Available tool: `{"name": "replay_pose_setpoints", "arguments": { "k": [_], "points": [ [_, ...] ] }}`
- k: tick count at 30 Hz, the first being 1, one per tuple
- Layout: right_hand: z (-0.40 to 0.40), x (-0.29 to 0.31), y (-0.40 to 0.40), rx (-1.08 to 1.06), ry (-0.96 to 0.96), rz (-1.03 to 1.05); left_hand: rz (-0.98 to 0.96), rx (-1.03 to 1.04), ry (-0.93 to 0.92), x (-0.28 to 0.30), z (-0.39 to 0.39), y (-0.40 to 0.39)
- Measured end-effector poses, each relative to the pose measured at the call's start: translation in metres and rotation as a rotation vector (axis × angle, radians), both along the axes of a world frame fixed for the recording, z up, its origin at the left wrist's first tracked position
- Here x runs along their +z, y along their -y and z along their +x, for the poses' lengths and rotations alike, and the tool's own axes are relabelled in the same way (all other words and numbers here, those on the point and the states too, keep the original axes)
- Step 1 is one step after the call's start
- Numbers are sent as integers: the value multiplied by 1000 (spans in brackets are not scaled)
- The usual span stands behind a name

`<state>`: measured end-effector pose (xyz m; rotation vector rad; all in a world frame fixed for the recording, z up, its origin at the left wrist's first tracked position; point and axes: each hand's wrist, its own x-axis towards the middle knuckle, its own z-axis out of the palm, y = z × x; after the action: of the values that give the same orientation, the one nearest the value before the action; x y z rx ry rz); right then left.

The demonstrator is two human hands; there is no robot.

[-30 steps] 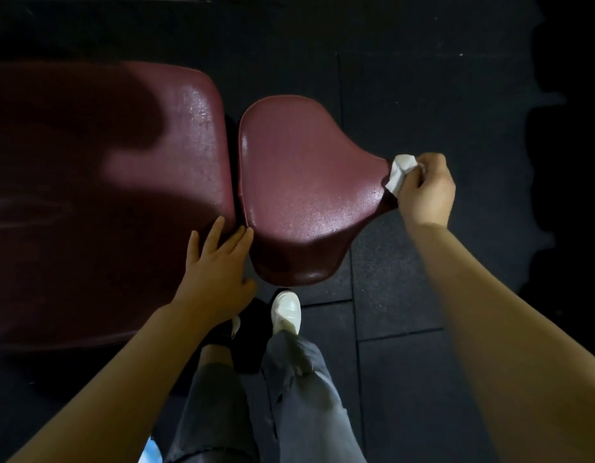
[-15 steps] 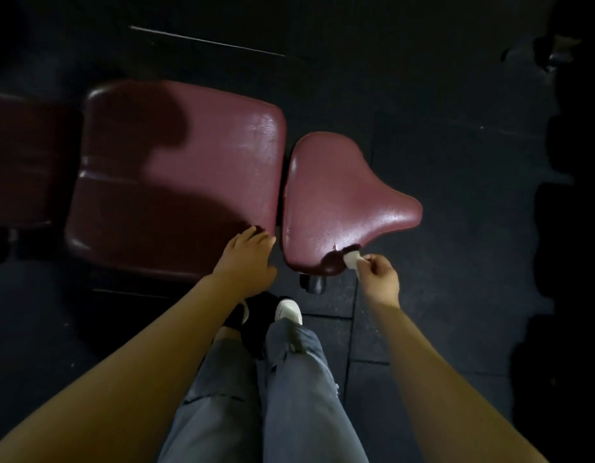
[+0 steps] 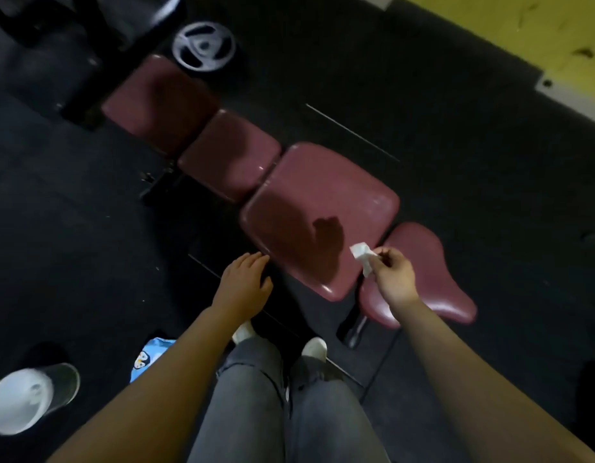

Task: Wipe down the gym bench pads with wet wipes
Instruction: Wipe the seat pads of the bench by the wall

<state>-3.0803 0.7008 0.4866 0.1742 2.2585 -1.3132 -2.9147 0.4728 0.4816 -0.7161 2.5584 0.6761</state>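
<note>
A maroon gym bench runs diagonally across the floor in several pads: a small seat pad (image 3: 433, 262) at the near right, a large square pad (image 3: 322, 195) beside it, and two more pads (image 3: 229, 155) farther up left. My right hand (image 3: 391, 274) is lifted above the gap between the seat pad and the large pad and pinches a crumpled white wet wipe (image 3: 363, 254). My left hand (image 3: 244, 282) hovers with relaxed fingers just off the large pad's near left corner and holds nothing.
A blue wet wipe packet (image 3: 149, 357) lies on the dark rubber floor by my left foot. A white-lined bin (image 3: 25, 399) stands at the lower left. A weight plate (image 3: 204, 46) and dark machine frames sit beyond the bench. A yellow wall base runs along the upper right.
My right hand came off the seat pad's edge and rose with the wipe. My left hand lifted off the large pad. The view pulled back and tilted, showing the whole bench.
</note>
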Motion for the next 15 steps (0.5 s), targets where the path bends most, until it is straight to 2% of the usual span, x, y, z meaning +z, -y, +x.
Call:
{"name": "replay_pose_setpoints", "arguments": {
  "k": [7,15],
  "points": [
    [10,63,127,372,-79,60,-41,344,-139,64,62,89],
    [64,131,310,633,-139,-51,-143,617,-273,136,152,215]
  ]
}}
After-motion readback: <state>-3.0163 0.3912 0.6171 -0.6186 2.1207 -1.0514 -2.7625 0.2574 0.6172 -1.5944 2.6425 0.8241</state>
